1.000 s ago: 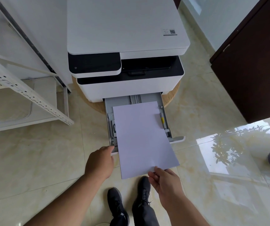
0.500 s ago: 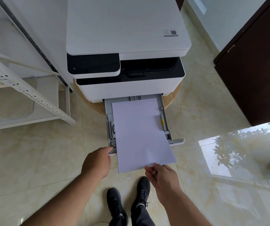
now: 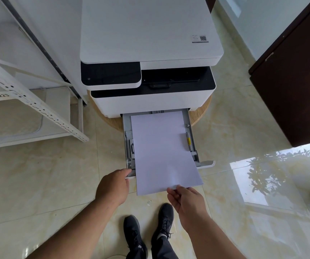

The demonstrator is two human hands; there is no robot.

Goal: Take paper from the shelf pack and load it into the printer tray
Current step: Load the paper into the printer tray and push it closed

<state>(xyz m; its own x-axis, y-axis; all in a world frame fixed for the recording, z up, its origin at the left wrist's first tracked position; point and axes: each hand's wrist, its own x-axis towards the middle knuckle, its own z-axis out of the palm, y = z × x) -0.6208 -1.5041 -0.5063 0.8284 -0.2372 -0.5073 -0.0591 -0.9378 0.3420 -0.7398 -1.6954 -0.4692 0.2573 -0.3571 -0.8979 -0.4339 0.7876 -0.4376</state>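
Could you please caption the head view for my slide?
Right hand slides paper into the open printer tray while left hand steadies its front.

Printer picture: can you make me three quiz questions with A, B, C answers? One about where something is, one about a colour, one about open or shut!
1. Where is the left hand?
A. on the tray's front corner
B. on the printer's lid
C. on the shelf

2. What colour are the shoes?
A. red
B. black
C. white

3. How is the paper tray?
A. shut
B. taken off
C. pulled open

Answers: 1 A, it touches the tray's front left corner. 2 B, both shoes on the floor look black. 3 C, the tray sticks out of the printer with the paper half in, its near edge held by the right hand.
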